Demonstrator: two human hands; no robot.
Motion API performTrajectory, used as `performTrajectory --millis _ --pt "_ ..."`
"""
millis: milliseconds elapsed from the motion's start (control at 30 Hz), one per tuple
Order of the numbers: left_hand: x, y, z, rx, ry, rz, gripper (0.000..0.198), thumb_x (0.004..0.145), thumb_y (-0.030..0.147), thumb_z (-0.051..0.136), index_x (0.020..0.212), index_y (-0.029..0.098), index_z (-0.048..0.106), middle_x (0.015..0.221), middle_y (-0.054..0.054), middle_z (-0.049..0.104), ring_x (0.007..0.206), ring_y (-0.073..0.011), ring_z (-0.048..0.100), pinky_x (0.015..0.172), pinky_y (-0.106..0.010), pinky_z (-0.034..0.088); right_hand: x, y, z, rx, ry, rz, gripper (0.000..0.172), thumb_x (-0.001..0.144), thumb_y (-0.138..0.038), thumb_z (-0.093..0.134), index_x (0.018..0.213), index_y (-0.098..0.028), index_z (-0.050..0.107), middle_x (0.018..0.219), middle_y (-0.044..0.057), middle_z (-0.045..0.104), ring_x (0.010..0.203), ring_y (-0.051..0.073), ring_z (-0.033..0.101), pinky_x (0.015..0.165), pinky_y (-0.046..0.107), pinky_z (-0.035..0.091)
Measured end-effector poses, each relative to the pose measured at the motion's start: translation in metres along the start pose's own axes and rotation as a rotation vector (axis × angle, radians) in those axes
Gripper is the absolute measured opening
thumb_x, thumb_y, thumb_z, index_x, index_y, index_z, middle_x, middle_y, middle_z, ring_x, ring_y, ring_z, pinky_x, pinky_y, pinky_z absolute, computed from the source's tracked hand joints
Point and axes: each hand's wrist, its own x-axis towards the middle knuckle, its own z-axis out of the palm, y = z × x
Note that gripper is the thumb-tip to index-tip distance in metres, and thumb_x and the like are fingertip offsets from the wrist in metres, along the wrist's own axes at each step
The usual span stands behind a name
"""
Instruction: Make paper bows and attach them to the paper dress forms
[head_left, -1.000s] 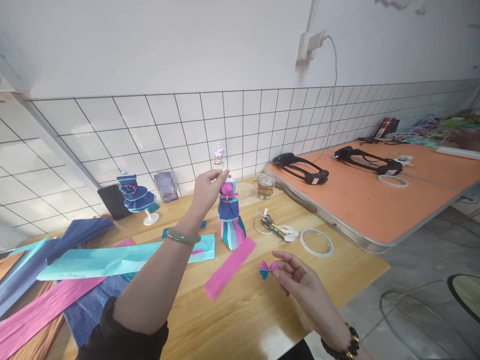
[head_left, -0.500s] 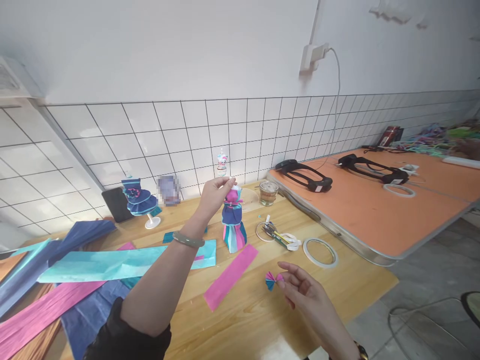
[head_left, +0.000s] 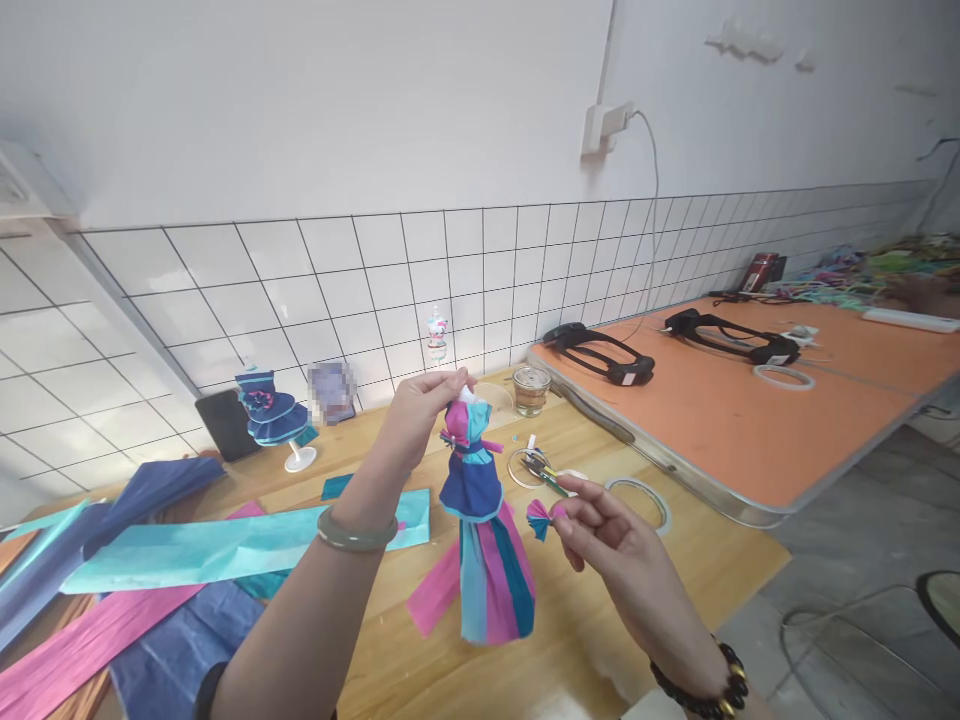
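My left hand [head_left: 435, 405] pinches the white top of a small doll-sized paper dress [head_left: 476, 490]. The dress has a pink and light-blue bodice, a dark-blue tier and a long striped skirt in pink, teal and light blue. It hangs upright over the table. Between thumb and forefinger, my right hand [head_left: 607, 535] holds a small pleated paper bow [head_left: 538, 518] in pink and teal, close to the right of the skirt and apart from it. A pink paper strip [head_left: 431, 597] lies partly behind the skirt.
Light-blue crepe paper [head_left: 187, 545] and other coloured sheets cover the left. A blue dress on a stand [head_left: 274, 415] is at the back left. A glass [head_left: 531, 390], pliers [head_left: 546, 472] and a tape roll [head_left: 652, 495] are to the right. Black headsets [head_left: 600, 352] rest on the orange table [head_left: 712, 420].
My left hand has lifted the dress off the table and brought it nearer, its skirt now hanging long. My right hand has moved up slightly with the bow, towards the dress.
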Motion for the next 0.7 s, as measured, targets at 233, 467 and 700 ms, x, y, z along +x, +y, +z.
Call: performTrajectory --millis 233,467,700 --pt "-0.012 -0.002 0.004 -0.027 -0.009 -0.048 0.027 0.073 0.042 0.061 0.069 0.016 0.069 0.06 0.0 0.06 0.053 -0.0096 0.05 0.061 -0.024 0.042 0.002 -0.016 0.017 0.046 -0.027 -0.077 0.036 0.072 -0.032 0.068 0.103 -0.022 0.055 0.074 0.0 0.057 0.057 0.011 0.046 0.053 0.025 0.039" --pt "-0.019 0.004 0.005 0.169 0.132 -0.007 0.025 0.068 0.041 0.064 0.069 0.017 0.07 0.054 0.002 0.056 0.057 -0.0116 0.051 0.057 -0.024 0.04 0.006 -0.008 0.017 0.048 -0.024 -0.078 0.033 0.075 -0.03 0.066 0.104 -0.022 0.054 0.077 0.0 0.057 0.06 0.009 0.047 0.053 0.023 0.04" --pt "-0.02 0.003 0.01 0.222 0.172 0.049 0.018 0.067 0.035 0.066 0.06 0.018 0.067 0.061 0.0 0.058 0.063 -0.0127 0.052 0.061 -0.024 0.04 0.014 -0.029 0.029 -0.001 0.004 -0.188 0.033 0.072 -0.029 0.068 0.102 -0.021 0.055 0.076 0.0 0.059 0.064 0.01 0.051 0.059 0.024 0.044"
